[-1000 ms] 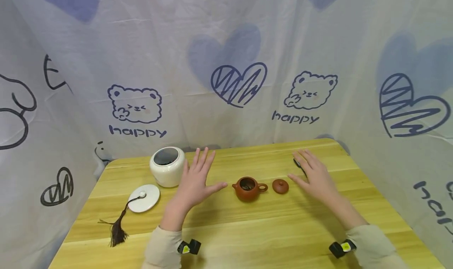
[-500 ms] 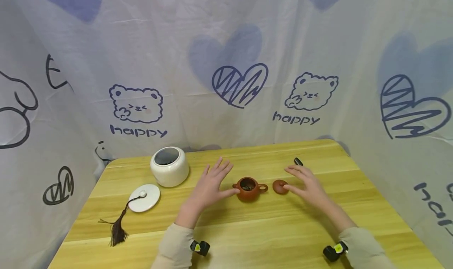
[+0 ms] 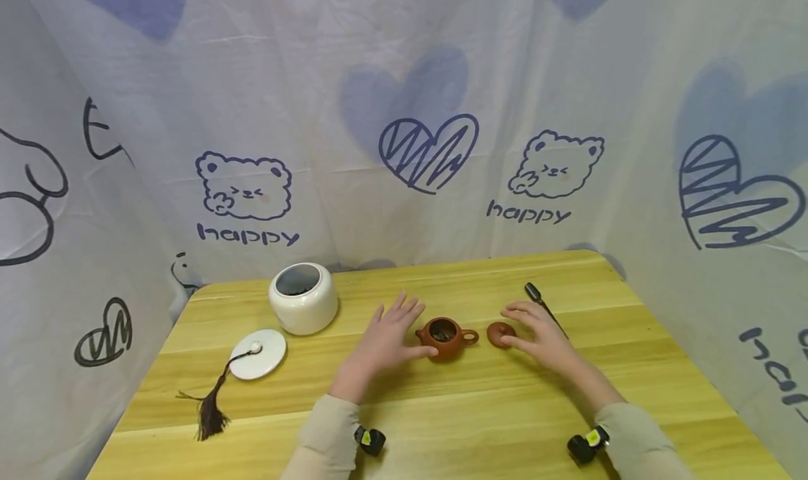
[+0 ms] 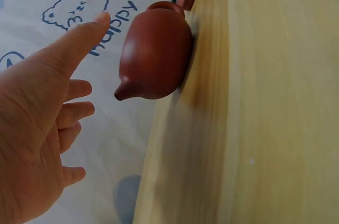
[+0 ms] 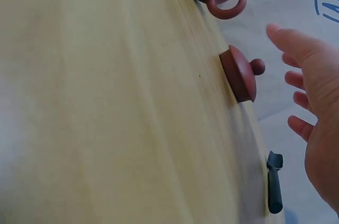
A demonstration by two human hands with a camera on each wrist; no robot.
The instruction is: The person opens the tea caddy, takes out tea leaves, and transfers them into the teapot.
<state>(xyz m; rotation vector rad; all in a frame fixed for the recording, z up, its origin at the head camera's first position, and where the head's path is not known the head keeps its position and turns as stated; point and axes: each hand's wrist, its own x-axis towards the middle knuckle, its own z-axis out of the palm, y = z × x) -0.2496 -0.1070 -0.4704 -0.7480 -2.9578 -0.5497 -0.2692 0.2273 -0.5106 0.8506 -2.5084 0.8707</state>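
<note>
A small reddish-brown clay teapot [image 3: 445, 347] stands uncovered on the table, dark tea leaves inside, its spout toward my left hand. Fingers spread, my left hand [image 3: 386, 341] hovers beside the spout; the left wrist view shows a gap between its thumb and the teapot [image 4: 156, 52]. The teapot's lid [image 3: 499, 334], knob up, lies right of the handle. Just above and right of that lid hangs my right hand [image 3: 541, 336], fingers loosely bent and apart from the knob in the right wrist view, where the lid [image 5: 240, 75] sits flat on the wood.
A dark tea scoop [image 3: 534, 292] lies behind my right hand. At the left stand a white ceramic jar [image 3: 306, 311] with dark contents and its white lid [image 3: 265, 362] with a dark tassel [image 3: 211, 415]. A printed curtain [image 3: 429, 220] closes off the table's far side.
Both hands have come inward and lower, the left to the teapot's spout side, the right toward the teapot's lid. More of the tea scoop shows. The objects have stayed in place.
</note>
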